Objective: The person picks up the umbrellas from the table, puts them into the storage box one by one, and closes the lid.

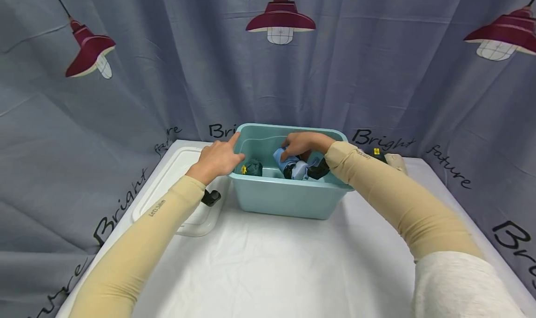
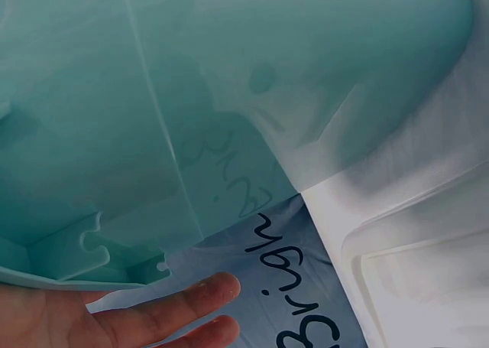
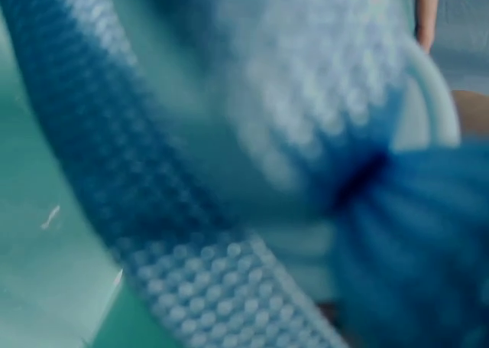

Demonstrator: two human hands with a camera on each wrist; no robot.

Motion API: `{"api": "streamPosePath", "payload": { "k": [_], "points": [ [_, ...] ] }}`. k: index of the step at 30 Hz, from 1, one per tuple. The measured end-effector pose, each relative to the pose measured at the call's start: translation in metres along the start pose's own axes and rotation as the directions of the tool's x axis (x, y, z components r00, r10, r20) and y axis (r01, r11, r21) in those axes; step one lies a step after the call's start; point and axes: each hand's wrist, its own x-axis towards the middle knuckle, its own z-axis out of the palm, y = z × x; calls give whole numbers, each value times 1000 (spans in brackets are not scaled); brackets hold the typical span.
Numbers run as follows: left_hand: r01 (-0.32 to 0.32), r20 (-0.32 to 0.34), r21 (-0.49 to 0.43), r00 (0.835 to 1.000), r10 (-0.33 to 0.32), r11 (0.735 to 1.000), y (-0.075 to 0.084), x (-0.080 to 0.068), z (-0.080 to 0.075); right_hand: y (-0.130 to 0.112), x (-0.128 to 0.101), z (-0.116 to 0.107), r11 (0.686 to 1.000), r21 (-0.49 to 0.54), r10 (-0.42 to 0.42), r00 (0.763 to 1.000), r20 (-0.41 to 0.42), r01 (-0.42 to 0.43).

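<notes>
While both arms reach forward over the desk [image 1: 268, 262], each hand is at the same bin.

Left hand [image 1: 217, 159]: rests against the near-left corner of the teal bin [image 1: 289, 195], fingers straight and relaxed, index finger laid along the rim; it grips nothing. The left wrist view shows its fingertips [image 2: 206, 294] flat beside the bin's translucent wall.

Right hand [image 1: 302, 144]: reaches down inside the bin, fingers curled round a light blue rolled cloth [image 1: 289, 162], gripping it from above.

Light blue rolled cloth: under the right hand, about the middle of the bin; the right wrist view shows its knitted weave [image 3: 229, 180] very close and blurred.

Dark green bundle [image 1: 253, 168]: just beyond the left hand's fingertips, in the bin's left part, with a small yellow tag on it.

Dark rolled items [image 1: 319, 169]: just below the right wrist, touching the blue cloth.

Clear lid [image 1: 176, 188]: lies flat on the desk under the left forearm, beside the bin.

Black object [image 1: 211, 197]: small, on the lid, just below the left wrist; what it is cannot be told.

Beige item [image 1: 395, 162]: beyond the right forearm, on the desk behind the bin.

Backdrop [image 1: 125, 99]: grey curtain with red lamps and lettering, behind both hands.
</notes>
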Motion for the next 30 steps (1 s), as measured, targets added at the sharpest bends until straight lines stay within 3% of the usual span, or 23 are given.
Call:
{"api": "streamPosePath", "payload": {
  "k": [7,14,30],
  "points": [
    [-14,-2,-3,1000,14,1000,6,3,1,4,10,3,1000,22,5,999,33,-6],
    [-7,-27,1,1000,7,1000,4,2,1,-2,24,7,999,-35,-4,998,63,7],
    [7,-16,11,1000,-7,1000,-1,0,3,-16,60,20,993,-115,34,994,102,-22]
  ]
}}
